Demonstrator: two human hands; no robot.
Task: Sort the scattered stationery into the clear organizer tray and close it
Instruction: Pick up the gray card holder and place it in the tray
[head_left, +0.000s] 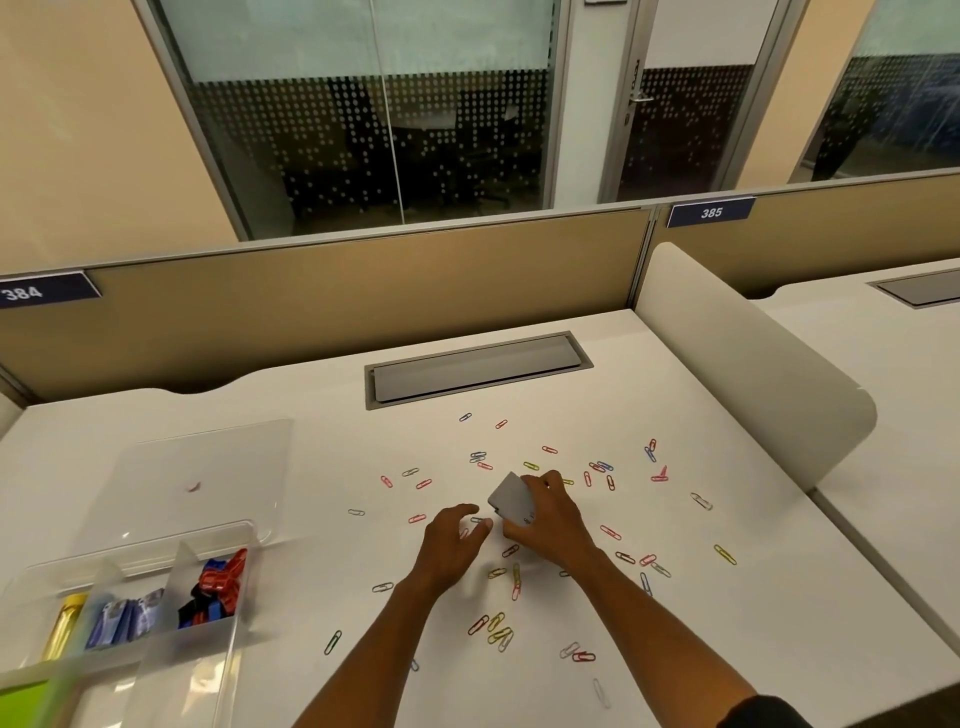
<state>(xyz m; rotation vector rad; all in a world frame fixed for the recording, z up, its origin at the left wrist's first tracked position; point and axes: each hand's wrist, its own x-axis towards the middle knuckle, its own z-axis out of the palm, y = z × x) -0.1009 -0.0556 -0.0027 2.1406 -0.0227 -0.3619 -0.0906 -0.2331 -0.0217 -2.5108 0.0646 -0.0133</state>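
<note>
From the head camera, the clear organizer tray (130, 649) sits at the near left of the desk (753, 597) with its lid (187, 488) swung open behind it. Some compartments already hold a yellow item (62, 623), blue packets (119, 621) and red, blue and black clips (215, 587). Coloured paper clips (498, 631) lie scattered over the middle of the desk, so most sorting looks undone and the lid is not yet closed. The right hand (545, 519) grips a small grey box (511, 499) just above the desk. The left hand (454, 540) hovers beside it, fingers loosely spread over the clips, holding nothing that shows
</note>
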